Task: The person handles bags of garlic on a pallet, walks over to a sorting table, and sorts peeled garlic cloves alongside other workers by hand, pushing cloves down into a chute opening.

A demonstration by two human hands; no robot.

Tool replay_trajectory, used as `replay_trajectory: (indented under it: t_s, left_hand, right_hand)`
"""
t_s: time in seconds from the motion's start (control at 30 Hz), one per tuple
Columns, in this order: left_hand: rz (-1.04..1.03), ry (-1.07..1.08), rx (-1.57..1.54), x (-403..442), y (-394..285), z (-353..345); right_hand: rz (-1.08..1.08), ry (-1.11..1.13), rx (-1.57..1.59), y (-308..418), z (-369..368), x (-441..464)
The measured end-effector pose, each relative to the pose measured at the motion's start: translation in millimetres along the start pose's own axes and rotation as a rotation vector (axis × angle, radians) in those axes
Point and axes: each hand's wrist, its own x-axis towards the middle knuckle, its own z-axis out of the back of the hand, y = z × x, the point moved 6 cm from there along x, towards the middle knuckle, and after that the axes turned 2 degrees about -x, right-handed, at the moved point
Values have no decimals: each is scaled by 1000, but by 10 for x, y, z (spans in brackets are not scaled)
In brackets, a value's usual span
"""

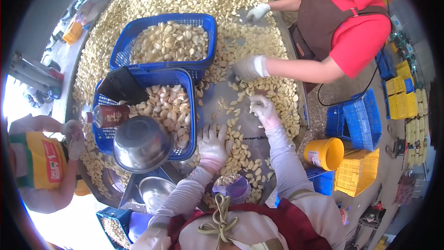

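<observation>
Pale garlic cloves [240, 150] lie in loose heaps on a metal table [215, 99]. My left hand [212, 148], in a white glove, rests on the tabletop with fingers spread, between the near blue basket [192, 111] and some cloves. Pinkish garlic cloves [171, 111] fill part of that basket. My right hand [264, 112], also gloved, hovers over or touches the table at the edge of another heap. Its fingers are loosely bent and apart, and I see nothing held in them. A purple container [238, 193] with small pieces inside stands close to my body.
A steel bowl [142, 142] and a red-labelled container [111, 115] sit on the near basket. Behind is a second blue basket [211, 37] of cloves. A co-worker's gloved hand [247, 67] works across the table; another person [41, 162] stands left. A yellow bucket [329, 153] is at right.
</observation>
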Motion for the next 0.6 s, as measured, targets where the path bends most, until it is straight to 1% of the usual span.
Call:
replay_trajectory:
  t_s: [0.03, 0.1, 0.13, 0.17, 0.23, 0.27, 0.3, 0.37, 0.4, 0.43, 0.5, 0.57, 0.6]
  left_hand:
    - [3, -3, 1, 2, 2, -6]
    - [6, -7, 2, -8, -17, -11]
    - [0, -17, 21, -13, -20, -14]
    - [-6, -30, 44, -5, -11, -10]
    - [-13, -46, 37, -18, -7, -6]
    - [-19, -61, 22, -1, -22, 9]
    - [-21, -60, 24, 13, -27, 10]
    - [5, 16, -22, 1, -16, 1]
    - [0, 24, -16, -7, -10, -9]
    - [2, 6, -13, -13, 8, -33]
    - [9, -8, -17, -37, 37, -56]
    - [-34, -109, 0, -28, 16, -30]
    - [-20, -107, -10, -33, 18, -43]
  right_hand:
    - [-1, 1, -5, 38, -2, 20]
    - [-30, -8, -197, 69, -68, 59]
    - [116, 4, -453, 153, -194, 107]
    - [122, 6, -449, 177, -264, 154]
    - [153, 162, -772, 232, -513, 217]
    - [186, 40, -781, 352, -549, 355]
    - [186, 38, -779, 429, -635, 491]
    - [313, -39, -950, 560, -739, 702]
    - [308, 100, -1094, 514, -813, 798]
    - [302, 96, -1086, 540, -821, 734]
    - [136, 646, -1080, 386, -1028, 344]
    - [363, 615, -1123, 293, -925, -106]
    - [477, 588, -1147, 242, -869, -341]
